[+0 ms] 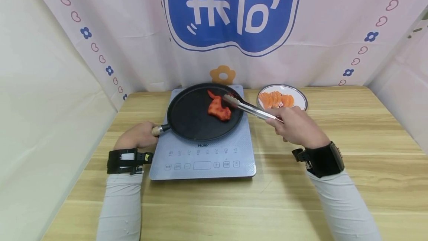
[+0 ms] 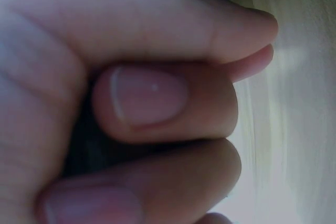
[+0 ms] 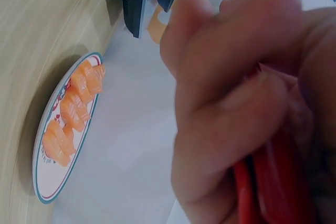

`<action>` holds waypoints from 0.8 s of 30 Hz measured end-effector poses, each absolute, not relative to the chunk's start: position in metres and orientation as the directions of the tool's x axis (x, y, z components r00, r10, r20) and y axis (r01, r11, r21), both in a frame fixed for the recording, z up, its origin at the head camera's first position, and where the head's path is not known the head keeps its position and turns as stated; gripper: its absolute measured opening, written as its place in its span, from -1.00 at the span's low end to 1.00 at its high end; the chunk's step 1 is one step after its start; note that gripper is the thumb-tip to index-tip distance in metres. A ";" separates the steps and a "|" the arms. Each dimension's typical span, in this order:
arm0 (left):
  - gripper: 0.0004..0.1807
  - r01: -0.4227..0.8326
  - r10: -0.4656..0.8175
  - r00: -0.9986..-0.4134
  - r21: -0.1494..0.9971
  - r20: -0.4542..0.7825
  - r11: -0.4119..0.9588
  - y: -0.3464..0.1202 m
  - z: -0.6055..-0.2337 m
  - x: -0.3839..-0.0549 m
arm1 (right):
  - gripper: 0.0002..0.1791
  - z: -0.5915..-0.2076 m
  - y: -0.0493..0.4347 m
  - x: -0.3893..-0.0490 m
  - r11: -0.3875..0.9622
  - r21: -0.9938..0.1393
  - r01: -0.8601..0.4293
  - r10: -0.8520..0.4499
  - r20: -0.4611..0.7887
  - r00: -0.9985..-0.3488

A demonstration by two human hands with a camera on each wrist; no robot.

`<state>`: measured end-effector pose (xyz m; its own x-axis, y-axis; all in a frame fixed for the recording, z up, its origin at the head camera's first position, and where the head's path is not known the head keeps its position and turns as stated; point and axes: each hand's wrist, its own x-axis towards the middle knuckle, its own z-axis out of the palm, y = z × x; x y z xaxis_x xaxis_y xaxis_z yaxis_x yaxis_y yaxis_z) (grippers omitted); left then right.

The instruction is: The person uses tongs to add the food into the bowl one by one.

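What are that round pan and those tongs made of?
Pan: probably metal with a dark coating, judging by its matt black surface; its handle ends in tan, perhaps wood. Tongs: likely steel, given their silvery shine.

Head view: forward and down over the table (image 1: 234, 211), toward the curtain (image 1: 133, 18). Left wrist: close on the left hand (image 2: 157, 95). Right wrist: close on the right hand (image 3: 231, 98), turned sideways, sharing the plate (image 3: 50, 181) with the head view.
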<state>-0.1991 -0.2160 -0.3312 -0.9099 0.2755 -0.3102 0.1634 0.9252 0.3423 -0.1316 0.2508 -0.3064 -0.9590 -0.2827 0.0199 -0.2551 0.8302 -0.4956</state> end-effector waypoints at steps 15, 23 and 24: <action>-0.72 0.159 0.273 -0.911 0.347 -0.311 0.924 -0.214 -0.330 -0.198 | -0.60 -0.309 0.245 -0.133 0.825 -0.495 -0.273 -0.296 0.034 -0.955; -0.73 0.157 0.269 -0.912 0.343 -0.310 0.926 -0.214 -0.330 -0.197 | -0.62 -0.309 0.245 -0.133 0.835 -0.477 -0.275 -0.294 0.037 -0.955; -0.73 0.157 0.268 -0.912 0.342 -0.310 0.927 -0.214 -0.330 -0.198 | -0.62 -0.309 0.245 -0.133 0.836 -0.474 -0.276 -0.293 0.039 -0.955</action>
